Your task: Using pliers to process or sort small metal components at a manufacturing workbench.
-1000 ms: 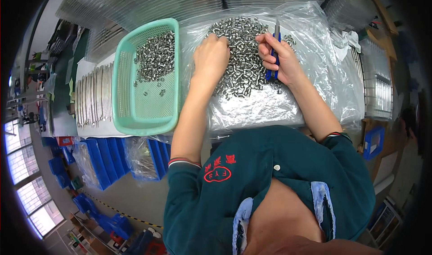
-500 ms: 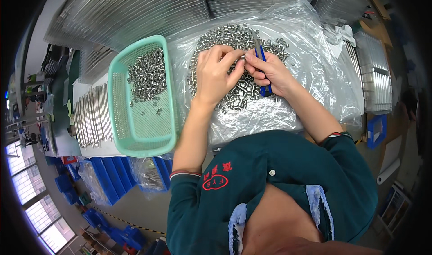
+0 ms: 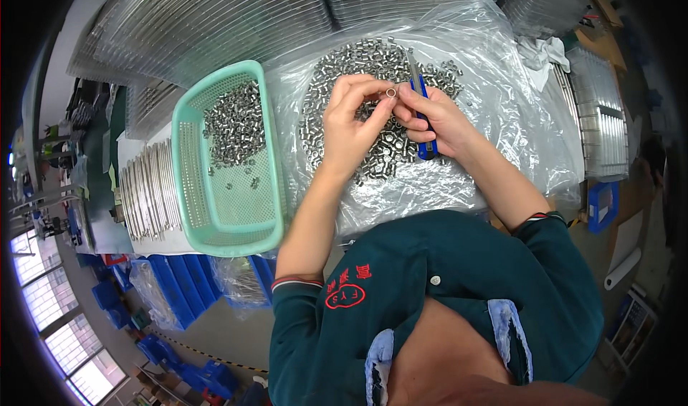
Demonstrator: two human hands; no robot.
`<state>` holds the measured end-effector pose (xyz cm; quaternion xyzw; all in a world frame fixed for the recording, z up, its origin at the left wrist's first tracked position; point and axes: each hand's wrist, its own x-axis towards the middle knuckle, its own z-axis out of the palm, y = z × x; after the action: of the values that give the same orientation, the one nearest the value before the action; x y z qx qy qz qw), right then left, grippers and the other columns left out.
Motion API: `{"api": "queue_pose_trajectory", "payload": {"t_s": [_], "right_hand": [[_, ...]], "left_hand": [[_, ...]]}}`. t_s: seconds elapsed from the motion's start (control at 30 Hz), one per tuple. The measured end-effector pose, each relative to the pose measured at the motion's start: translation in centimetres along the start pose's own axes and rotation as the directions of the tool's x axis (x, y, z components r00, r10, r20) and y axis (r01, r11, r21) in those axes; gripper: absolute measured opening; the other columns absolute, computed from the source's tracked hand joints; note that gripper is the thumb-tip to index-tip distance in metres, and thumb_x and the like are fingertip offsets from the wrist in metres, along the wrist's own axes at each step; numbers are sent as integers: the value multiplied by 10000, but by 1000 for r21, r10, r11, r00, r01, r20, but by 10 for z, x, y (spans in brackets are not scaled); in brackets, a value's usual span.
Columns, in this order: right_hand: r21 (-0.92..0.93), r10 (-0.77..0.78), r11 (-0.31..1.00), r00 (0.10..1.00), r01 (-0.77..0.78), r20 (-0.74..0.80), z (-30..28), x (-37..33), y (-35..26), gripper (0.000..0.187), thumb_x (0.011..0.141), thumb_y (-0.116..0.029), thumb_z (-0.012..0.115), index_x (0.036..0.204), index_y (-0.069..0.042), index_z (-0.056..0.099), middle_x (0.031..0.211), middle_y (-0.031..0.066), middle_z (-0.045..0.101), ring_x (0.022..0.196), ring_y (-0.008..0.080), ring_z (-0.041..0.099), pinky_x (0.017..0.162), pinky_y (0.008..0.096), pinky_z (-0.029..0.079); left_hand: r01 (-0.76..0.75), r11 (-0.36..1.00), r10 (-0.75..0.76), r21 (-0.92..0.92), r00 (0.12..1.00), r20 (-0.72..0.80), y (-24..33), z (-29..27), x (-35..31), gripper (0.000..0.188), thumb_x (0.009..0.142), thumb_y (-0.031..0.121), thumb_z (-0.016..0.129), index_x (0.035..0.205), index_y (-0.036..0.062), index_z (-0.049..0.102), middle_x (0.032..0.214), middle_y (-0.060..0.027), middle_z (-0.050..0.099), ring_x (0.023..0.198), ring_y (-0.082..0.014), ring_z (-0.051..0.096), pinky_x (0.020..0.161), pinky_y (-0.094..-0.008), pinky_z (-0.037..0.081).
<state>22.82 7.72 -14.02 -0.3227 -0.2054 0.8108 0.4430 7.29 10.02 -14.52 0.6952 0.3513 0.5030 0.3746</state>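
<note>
left hand (image 3: 349, 123): raised over the heap, fingers (image 3: 378, 106) drawn together, thumb and forefinger pinching one small metal ring (image 3: 390, 91) at the tips. right hand (image 3: 436, 121): fingers curled shut around a blue-handled tool (image 3: 426, 128), whose slim metal tip points up and away past the ring; its fingertips meet those of the left hand at the ring. heap of small metal sleeves (image 3: 373, 112): spread on a clear plastic sheet (image 3: 502, 141) on the desk, directly beneath both hands. green mesh basket (image 3: 188, 184): just left of the sheet, its near rim touching the plastic, a smaller lot of the same sleeves at its far end, the near half mostly bare. rows of metal rods (image 3: 143, 191): left of the basket. open plastic lies right of the heap.
</note>
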Motion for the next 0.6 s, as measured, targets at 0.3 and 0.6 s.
{"api": "queue_pose_trajectory", "payload": {"t_s": [0.3,0.6], "right_hand": [[78,17,997,999,-20,33,-4,2,-1,292,893,-275,497,971,5,516,638,-44,413,470,-23,326,333,119,232],[143,45,988,994,-60,102,-6,3,0,323,906,-276,469,1020,24,504,634,-46,402,468,-22,315,332,115,228]], "left_hand": [[-79,994,88,76,989,-116,-5,-2,-1,116,756,100,637,832,18,606,821,-50,542,704,-129,518,611,-258,425],[9,1000,-12,-19,989,-147,-3,-7,0,191,806,37,581,993,12,552,931,-55,541,855,-120,510,759,-237,411]]}}
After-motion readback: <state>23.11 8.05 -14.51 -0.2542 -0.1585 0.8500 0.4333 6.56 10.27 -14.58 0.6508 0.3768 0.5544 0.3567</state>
